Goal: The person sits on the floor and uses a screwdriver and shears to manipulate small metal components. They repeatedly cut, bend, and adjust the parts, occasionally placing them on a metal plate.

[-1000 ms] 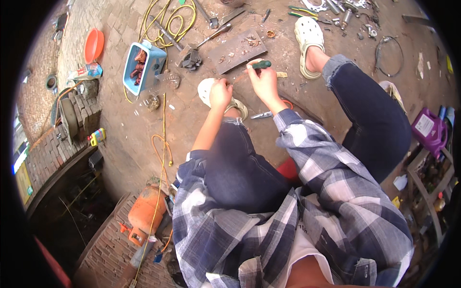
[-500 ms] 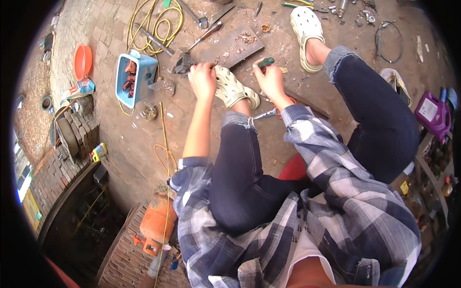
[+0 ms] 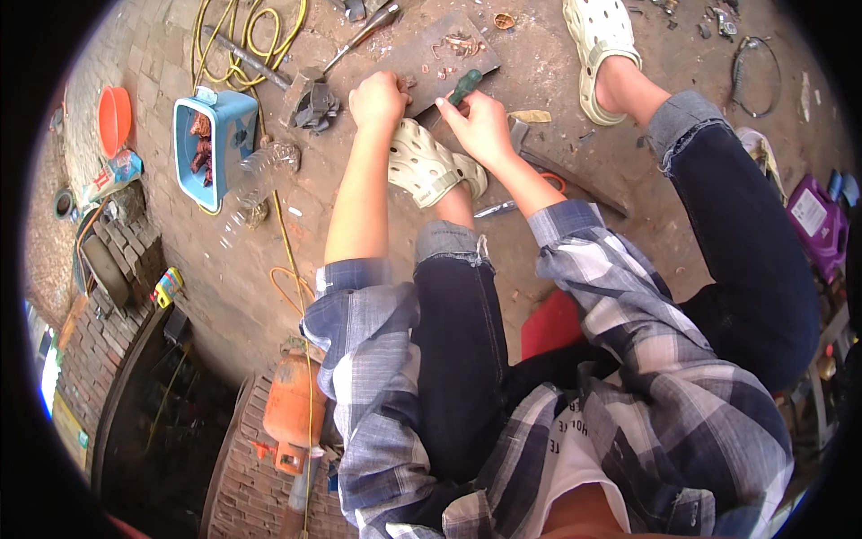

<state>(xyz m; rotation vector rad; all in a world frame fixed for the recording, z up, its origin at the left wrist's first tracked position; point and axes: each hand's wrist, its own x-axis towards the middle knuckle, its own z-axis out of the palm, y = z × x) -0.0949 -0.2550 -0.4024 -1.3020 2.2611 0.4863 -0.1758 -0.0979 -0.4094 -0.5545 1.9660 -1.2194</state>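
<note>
My right hand (image 3: 479, 133) is closed around a screwdriver with a green handle (image 3: 466, 86); the handle's end sticks out above the fist, angled up and to the right. My left hand (image 3: 378, 99) is curled at the near-left edge of a flat metal plate (image 3: 480, 61). Its fingers are bent inward, and whatever they pinch is hidden. Copper-coloured scraps (image 3: 458, 45) lie on the plate. Just below both hands is my left foot in a cream clog (image 3: 422, 163), close to the plate's near edge.
Left of my hands stand a dark metal block (image 3: 314, 106), clear plastic bottles (image 3: 260, 166) and a blue tub (image 3: 216, 135) with reddish scraps. A yellow hose (image 3: 285, 36) coils behind. Orange-handled pliers (image 3: 552, 180) and a long bar (image 3: 588, 190) lie right of my foot.
The view has shifted, and my hands have moved away from me, nearer the plate. The screwdriver handle has tilted more upright in my right hand. My left hand stays closed.
</note>
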